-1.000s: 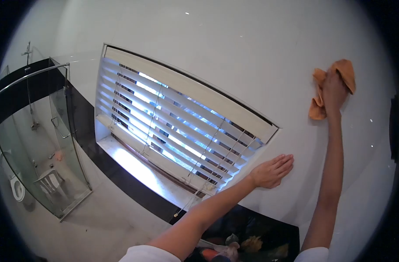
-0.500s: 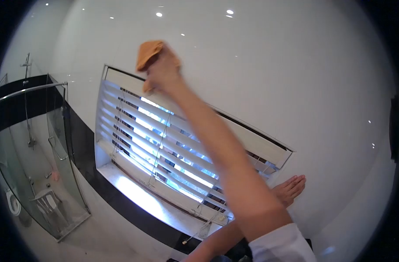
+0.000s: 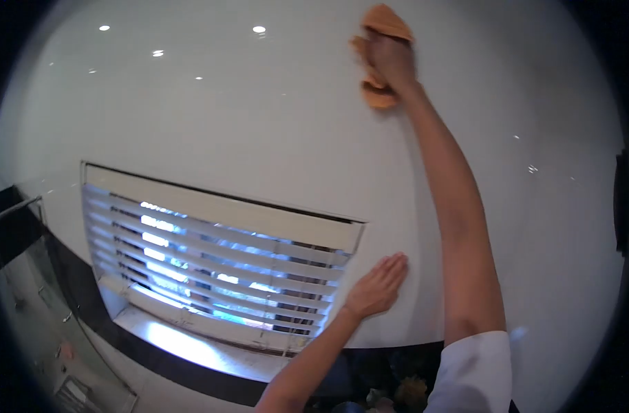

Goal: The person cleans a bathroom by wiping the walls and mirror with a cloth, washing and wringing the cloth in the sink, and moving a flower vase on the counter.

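Head view is showing the right hand (image 3: 393, 62) clutching the orange cloth (image 3: 386, 22) high on the white wall (image 3: 294, 131), up and right of the blind (image 3: 215, 256); having swung back from over the blind's top left, it is now bringing the cloth to another stretch of wall, while the left hand (image 3: 378, 286) is resting flat beside the blind, grasping nothing
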The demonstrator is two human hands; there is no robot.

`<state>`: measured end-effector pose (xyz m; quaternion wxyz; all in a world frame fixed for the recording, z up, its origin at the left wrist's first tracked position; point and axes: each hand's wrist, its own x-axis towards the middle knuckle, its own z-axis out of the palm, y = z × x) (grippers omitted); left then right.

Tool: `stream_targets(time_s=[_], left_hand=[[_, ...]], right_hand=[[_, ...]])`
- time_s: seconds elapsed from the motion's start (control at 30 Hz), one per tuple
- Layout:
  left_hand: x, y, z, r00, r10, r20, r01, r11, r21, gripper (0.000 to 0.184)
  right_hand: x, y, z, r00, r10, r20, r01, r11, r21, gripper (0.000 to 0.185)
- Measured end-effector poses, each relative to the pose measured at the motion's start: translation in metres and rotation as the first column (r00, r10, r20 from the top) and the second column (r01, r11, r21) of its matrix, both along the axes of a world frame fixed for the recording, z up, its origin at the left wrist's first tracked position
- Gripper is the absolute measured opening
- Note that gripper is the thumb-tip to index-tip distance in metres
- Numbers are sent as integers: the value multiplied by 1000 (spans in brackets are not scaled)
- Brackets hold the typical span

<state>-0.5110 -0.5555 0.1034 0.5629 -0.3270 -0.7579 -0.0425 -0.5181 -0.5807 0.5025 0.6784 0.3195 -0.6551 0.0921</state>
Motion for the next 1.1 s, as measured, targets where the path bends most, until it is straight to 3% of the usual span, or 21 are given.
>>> stream_targets(time_s=[0.1, 0.17, 0.23, 0.27, 0.33, 0.4, 0.47, 0.53, 0.63, 0.67, 0.7, 0.77, 0.8, 0.83, 0.87, 0.93, 0.97, 1.0, 1.03, 1.07, 1.1], left_hand=[[8, 4, 3, 998, 56, -43, -56, 998, 3, 55], [12, 6, 5, 998, 49, -44, -49, 999, 3, 55], [13, 7, 7, 998, 59, -15, -59, 998, 13, 55], [11, 9, 11, 998, 59, -27, -59, 998, 9, 55], [14, 7, 10, 999, 48, 18, -48, 999, -2, 56], [12, 7, 10, 998, 55, 14, -55, 998, -9, 56], [7, 6, 8, 998, 66, 10, -66, 998, -13, 57], [4, 5, 7, 998, 64, 8, -64, 998, -19, 58], [2, 4, 10, 995, 91, -36, -91, 996, -13, 55], [2, 4, 8, 991, 123, -56, -125, 992, -24, 55], [4, 3, 7, 992, 116, -45, -117, 993, -25, 55], [8, 2, 9, 994, 105, -14, -105, 993, -44, 53], [7, 3, 10, 995, 101, -20, -102, 994, -47, 53], [6, 3, 10, 996, 85, 15, -84, 995, -46, 52], [4, 1, 9, 996, 75, 49, -73, 996, -51, 51], [8, 1, 14, 996, 81, 29, -80, 996, -37, 51], [11, 3, 15, 997, 77, 26, -77, 997, -8, 50], [10, 3, 15, 997, 70, 20, -70, 997, -11, 50], [10, 2, 16, 997, 61, 37, -61, 998, -15, 50], [9, 2, 15, 997, 53, 55, -52, 998, -18, 50], [9, 3, 14, 998, 47, 48, -46, 999, -15, 50]], right_hand=[[-67, 150, 19, 974, 119, -193, -156, 970, -188, 32], [-58, 217, -9, 945, 317, 76, -263, 879, -398, 30], [-110, 295, -5, 998, 6, -65, -29, 937, -349, 34], [-129, 312, 7, 978, -102, 181, 191, 781, -595, 38], [-88, 278, 15, 949, -209, 236, 302, 820, -486, 46], [-21, 213, 18, 940, -30, 339, 231, 788, -571, 53], [-30, 181, 52, 956, 111, 273, 45, 861, -507, 54], [-52, 142, 108, 997, -73, -8, 61, 882, -467, 46], [65, 54, 72, 825, 458, 331, -360, 878, -316, 26], [99, 29, 53, 797, 506, 330, -387, 847, -364, 20], [105, 13, 49, 749, 571, 336, -527, 821, -219, 21], [107, -22, 47, 868, 340, 361, -378, 925, 40, 22], [71, -52, 61, 899, 417, 135, -434, 890, 142, 29], [70, -61, 66, 981, 192, -1, -187, 959, 214, 33], [75, -48, 72, 980, 197, -13, -190, 961, 201, 33], [89, -9, 82, 938, 221, 266, -282, 934, 221, 30], [90, 17, 84, 949, 311, 55, -315, 924, 218, 23], [77, 47, 80, 409, 789, 460, -862, 499, -89, 14], [71, 67, 90, 389, 846, 365, -830, 494, -260, 12], [72, 84, 93, 56, 979, 196, -878, 142, -458, 14], [48, 118, 111, 209, 963, 168, -866, 262, -425, 21]])
